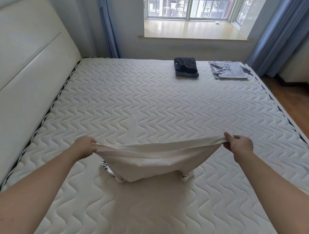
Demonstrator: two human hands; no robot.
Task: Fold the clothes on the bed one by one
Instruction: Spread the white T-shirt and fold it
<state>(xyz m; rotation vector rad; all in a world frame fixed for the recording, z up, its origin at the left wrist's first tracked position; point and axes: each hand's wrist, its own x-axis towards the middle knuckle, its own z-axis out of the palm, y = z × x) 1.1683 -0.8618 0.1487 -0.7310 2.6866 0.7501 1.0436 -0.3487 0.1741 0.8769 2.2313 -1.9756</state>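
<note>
Item: cream garment (151, 160), held stretched above the near part of the mattress (151, 101), lower end touching it.
Left hand (84, 146): fingers curled round the garment's left edge.
Right hand (238, 145): pinching the right edge.
Already folded: dark stack (186, 66) and pale grey garment (229, 70), side by side near the far edge.
Risk: uneven tension or a slipping pinch could skew the fold; printed sleeves (186, 175) may bunch underneath.

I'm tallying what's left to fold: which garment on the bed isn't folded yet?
The cream garment, stretched between the left hand and right hand. The dark pile and grey-blue one lie folded.
</note>
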